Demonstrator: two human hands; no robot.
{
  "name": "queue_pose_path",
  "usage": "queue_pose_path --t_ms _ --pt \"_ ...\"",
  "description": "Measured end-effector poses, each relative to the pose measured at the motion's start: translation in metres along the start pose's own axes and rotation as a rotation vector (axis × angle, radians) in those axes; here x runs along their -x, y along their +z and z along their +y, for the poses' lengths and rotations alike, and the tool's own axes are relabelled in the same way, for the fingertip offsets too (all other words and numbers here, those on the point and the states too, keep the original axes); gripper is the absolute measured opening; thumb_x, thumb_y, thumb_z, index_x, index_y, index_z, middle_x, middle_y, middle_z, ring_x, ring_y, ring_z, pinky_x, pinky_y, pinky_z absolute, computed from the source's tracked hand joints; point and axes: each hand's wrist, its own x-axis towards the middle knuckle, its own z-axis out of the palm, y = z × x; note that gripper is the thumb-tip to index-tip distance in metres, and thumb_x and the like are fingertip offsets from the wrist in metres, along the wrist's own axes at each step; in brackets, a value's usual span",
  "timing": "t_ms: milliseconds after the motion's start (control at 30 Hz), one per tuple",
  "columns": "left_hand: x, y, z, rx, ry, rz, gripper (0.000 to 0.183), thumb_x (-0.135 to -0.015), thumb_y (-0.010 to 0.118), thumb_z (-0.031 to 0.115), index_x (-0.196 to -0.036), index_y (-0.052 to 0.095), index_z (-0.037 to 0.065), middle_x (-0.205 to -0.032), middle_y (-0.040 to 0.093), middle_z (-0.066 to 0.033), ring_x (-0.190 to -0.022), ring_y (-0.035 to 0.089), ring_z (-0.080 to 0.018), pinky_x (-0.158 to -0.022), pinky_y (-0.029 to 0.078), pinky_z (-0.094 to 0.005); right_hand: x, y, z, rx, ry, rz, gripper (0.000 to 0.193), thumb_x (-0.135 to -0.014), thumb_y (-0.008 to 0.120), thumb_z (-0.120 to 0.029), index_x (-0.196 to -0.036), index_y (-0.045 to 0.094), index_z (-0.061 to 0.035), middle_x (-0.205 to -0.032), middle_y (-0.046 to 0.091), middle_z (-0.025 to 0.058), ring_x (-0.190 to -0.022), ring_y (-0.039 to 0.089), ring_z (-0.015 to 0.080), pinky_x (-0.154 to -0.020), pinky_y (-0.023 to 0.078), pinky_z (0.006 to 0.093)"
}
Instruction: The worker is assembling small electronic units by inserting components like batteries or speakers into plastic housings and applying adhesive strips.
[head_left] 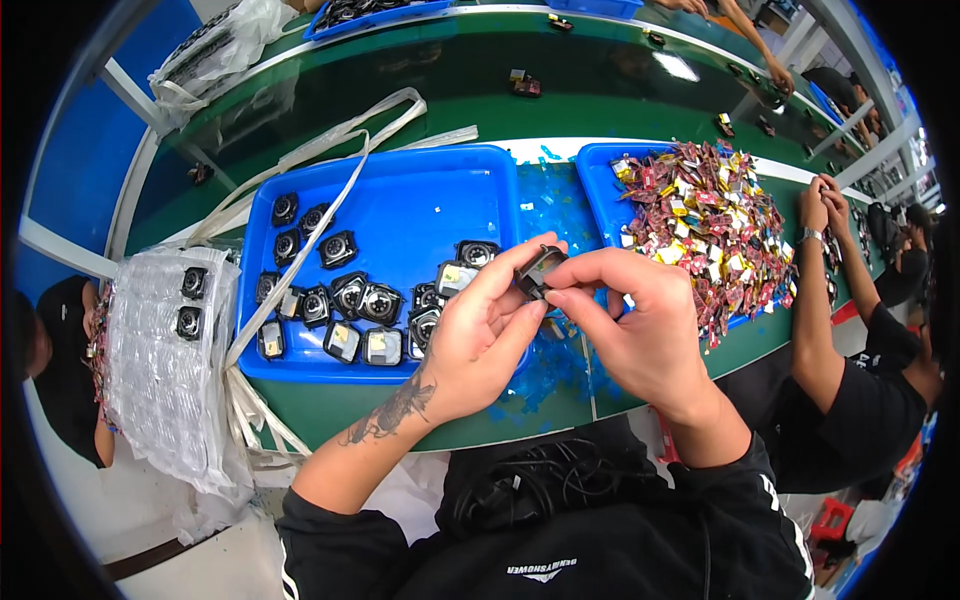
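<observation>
My left hand (470,345) is closed around a small black squarish casing (541,268) with a dark glossy face, held tilted above the gap between two blue trays. My right hand (645,325) is closed too, its thumb and forefinger pinched on the casing's near right edge. Whether a smaller part sits between those fingertips is hidden. Just left of my hands, the left blue tray (420,185) holds several similar black casings (381,303), some with round lens-like faces up, others showing pale backs. The right blue tray (600,190) is heaped with small red, yellow and white parts (705,230).
Scraps of blue film (550,370) litter the green table between the trays. White straps (350,185) cross the left tray. At left lies a clear plastic blister sheet (160,370) with two casings. A conveyor belt (430,80) runs behind; a co-worker's arms (825,270) are at right.
</observation>
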Motion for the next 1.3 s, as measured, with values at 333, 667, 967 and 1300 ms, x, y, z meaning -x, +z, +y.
queue_pose_path --t_ms 333,667,967,1300 --pt "0.001 -0.001 -0.009 -0.003 -0.017 0.002 0.048 -0.097 0.045 -0.004 -0.143 0.033 -0.005 -0.123 0.056 -0.0137 -0.113 0.057 -0.0158 -0.097 0.045 -0.0279 -0.003 0.001 0.003 0.041 -0.048 -0.029 0.009 -0.076 0.071 0.002 -0.084 0.068 0.0 -0.077 0.069 0.0122 -0.069 0.069 0.0247 -0.062 0.054 0.0315" --pt "0.001 0.003 -0.009 -0.033 0.011 -0.016 0.048 -0.096 0.046 -0.004 -0.143 0.034 -0.006 -0.128 0.056 -0.0162 -0.116 0.057 -0.0176 -0.099 0.045 -0.029 -0.002 -0.003 0.002 0.031 0.021 -0.05 0.009 -0.076 0.073 0.003 -0.084 0.07 0.001 -0.076 0.069 0.0073 -0.063 0.062 0.0118 -0.058 0.048 0.0245" --pt "0.006 0.001 -0.009 -0.177 0.074 -0.011 0.047 -0.097 0.047 -0.003 -0.142 0.036 -0.006 -0.117 0.062 -0.0141 -0.102 0.061 -0.012 -0.087 0.047 -0.0243 -0.006 -0.009 0.0 -0.022 0.202 -0.176 0.019 -0.072 0.075 0.0 -0.078 0.058 0.0005 -0.071 0.064 0.0085 -0.061 0.064 0.0173 -0.056 0.049 0.0293" --pt "-0.001 0.009 -0.012 0.045 0.062 0.11 0.047 -0.097 0.045 -0.003 -0.143 0.034 -0.007 -0.129 0.056 -0.0168 -0.115 0.057 -0.016 -0.098 0.044 -0.0273 -0.011 0.004 0.021 -0.141 0.079 -0.011 0.031 -0.073 0.077 -0.002 -0.094 0.053 -0.0005 -0.084 0.058 0.008 -0.075 0.058 0.0177 -0.071 0.05 0.0298"
